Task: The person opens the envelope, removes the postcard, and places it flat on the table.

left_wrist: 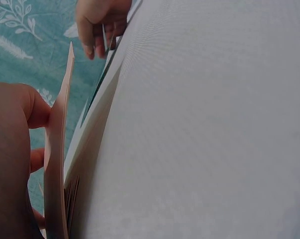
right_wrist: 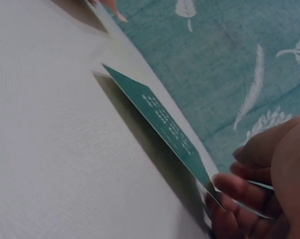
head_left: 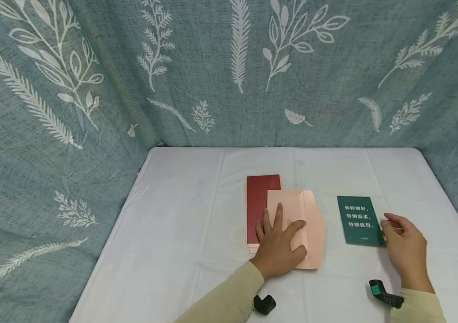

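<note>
My left hand point(head_left: 278, 249) lies with fingers spread on a pink envelope point(head_left: 313, 229), whose flap is unfolded to the right. In the left wrist view the envelope point(left_wrist: 55, 174) stands edge-on beside the fingers. Partly under it is a dark red card or envelope point(head_left: 262, 188) on top of more pink paper. Off to the right, my right hand point(head_left: 407, 244) pinches the lower right edge of a green card point(head_left: 360, 215) printed with white characters. In the right wrist view the green card point(right_wrist: 155, 114) is tilted above its shadow. A thin pale edge also shows between the right fingers, its kind unclear.
A white cloth covers the table point(head_left: 164, 215). Behind it and along the left hangs a blue-green curtain point(head_left: 213, 58) with white leaf patterns. Black wrist devices point(head_left: 386, 296) sit at both sleeves.
</note>
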A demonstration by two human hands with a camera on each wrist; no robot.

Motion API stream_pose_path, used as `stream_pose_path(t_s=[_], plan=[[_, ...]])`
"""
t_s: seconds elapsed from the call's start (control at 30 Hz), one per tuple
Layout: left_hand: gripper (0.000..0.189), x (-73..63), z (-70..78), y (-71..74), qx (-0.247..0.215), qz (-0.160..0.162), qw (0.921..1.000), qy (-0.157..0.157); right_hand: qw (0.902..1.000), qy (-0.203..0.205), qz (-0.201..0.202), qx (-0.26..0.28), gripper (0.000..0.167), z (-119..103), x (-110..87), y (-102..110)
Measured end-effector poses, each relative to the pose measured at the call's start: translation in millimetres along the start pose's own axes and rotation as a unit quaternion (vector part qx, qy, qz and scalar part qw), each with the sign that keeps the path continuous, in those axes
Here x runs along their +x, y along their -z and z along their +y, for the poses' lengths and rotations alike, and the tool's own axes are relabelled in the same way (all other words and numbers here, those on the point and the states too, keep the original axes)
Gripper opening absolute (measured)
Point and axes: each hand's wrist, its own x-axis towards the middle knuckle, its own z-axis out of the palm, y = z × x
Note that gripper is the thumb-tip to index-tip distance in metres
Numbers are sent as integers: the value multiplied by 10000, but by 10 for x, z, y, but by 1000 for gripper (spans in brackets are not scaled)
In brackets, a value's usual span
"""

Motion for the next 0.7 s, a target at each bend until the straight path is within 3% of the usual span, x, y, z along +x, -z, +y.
stream_pose_path(t_s=[0.27,0.43,0.53,0.7], plan=[[63,-4,2,-4,3,-2,10000,-13,9958,440,784,176,39,-44,-61,-73],[63,-6,1,-7,0,5,10000,-21,9906,1262,464,243,37,-90,-131,-194],[64,-5,1,-5,-14,7,10000,-19,9780,2086,43,65,39,-125,-173,-290],[63,9,-14,-8,33,41,10000,-52,9398,3358,-572,-286,53,-203,-248,-475]])
